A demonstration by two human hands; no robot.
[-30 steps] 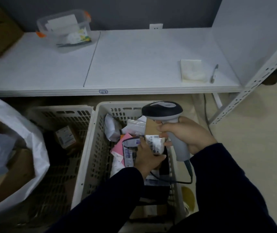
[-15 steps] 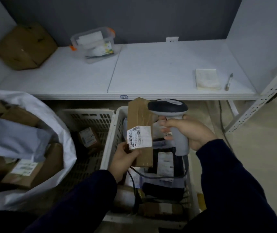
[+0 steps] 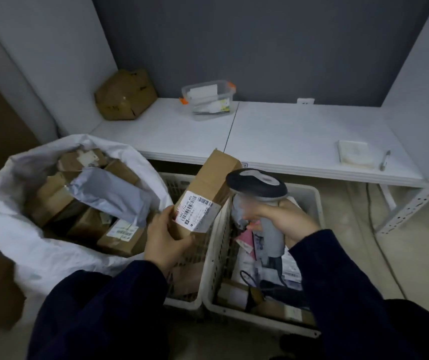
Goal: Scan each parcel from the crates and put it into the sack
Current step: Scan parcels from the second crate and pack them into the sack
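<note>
A long brown cardboard parcel [image 3: 209, 183] bearing a white barcode label [image 3: 196, 213] is held aloft over the shared wall of two white perforated plastic crates [image 3: 309, 190] on the floor. The left hand [image 3: 165, 236] grips its near end, fingers and thumb curled round the cardboard just below the label. The parcel's long axis rises from that hand up and away toward the table edge, leaning a little to the right, with the labelled face turned up toward the person. The right hand [image 3: 292, 220] is closed round the grip of a grey-and-black handheld barcode scanner [image 3: 257, 184], whose head sits just beside the parcel's right edge. Whether the label has been read cannot be told. A white woven sack [image 3: 34, 245] stands open to the left of the crates, holding brown boxes and a grey plastic mailer [image 3: 109, 193]. Its mouth lies directly left of the left hand, which is the nearer hand. The coming move is thus probably a short leftward carry, the parcel's far end swinging over the sack rim. Other parcels lie in the right crate under the scanner. Behind, a white table [image 3: 286, 131] carries a crumpled brown paper package [image 3: 126, 96], a clear plastic container with orange clips [image 3: 208, 100], a white pad [image 3: 355, 157] and a pen [image 3: 384, 161].
</note>
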